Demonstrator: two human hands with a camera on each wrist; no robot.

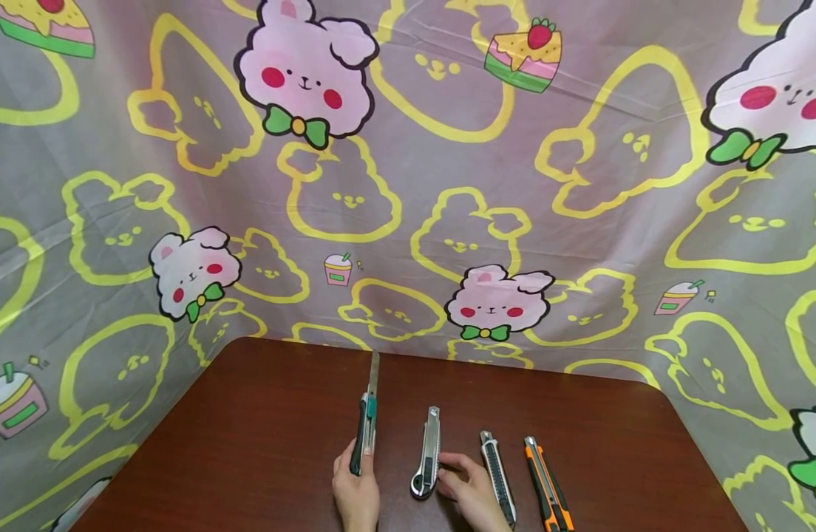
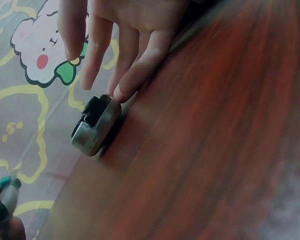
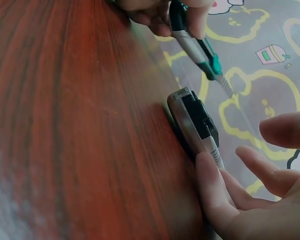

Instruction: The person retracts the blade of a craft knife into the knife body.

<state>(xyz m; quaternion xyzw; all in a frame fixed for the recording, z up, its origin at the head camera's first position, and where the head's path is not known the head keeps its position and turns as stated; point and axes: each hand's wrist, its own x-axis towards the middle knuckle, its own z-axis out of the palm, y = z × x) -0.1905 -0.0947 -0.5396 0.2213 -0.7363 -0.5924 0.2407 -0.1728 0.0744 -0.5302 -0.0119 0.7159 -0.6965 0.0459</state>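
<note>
My left hand (image 1: 357, 493) grips a box cutter (image 1: 362, 437) with a dark and silver handle and a teal slider. Its long blade (image 1: 374, 373) is extended and points away from me. To the right, a silver box cutter (image 1: 431, 447) with a black slider lies on the table, no blade showing. My right hand (image 1: 471, 493) touches that cutter's right side with its fingertips. In the right wrist view, the fingers (image 3: 212, 182) meet the silver box cutter (image 3: 192, 117) while the thumb stands apart.
Right of the silver cutter lie a white and black box cutter (image 1: 496, 467), close beside my right hand, and an orange and black one (image 1: 546, 480). The brown wooden table (image 1: 262, 428) backs onto a patterned cloth (image 1: 395, 170) printed with rabbits.
</note>
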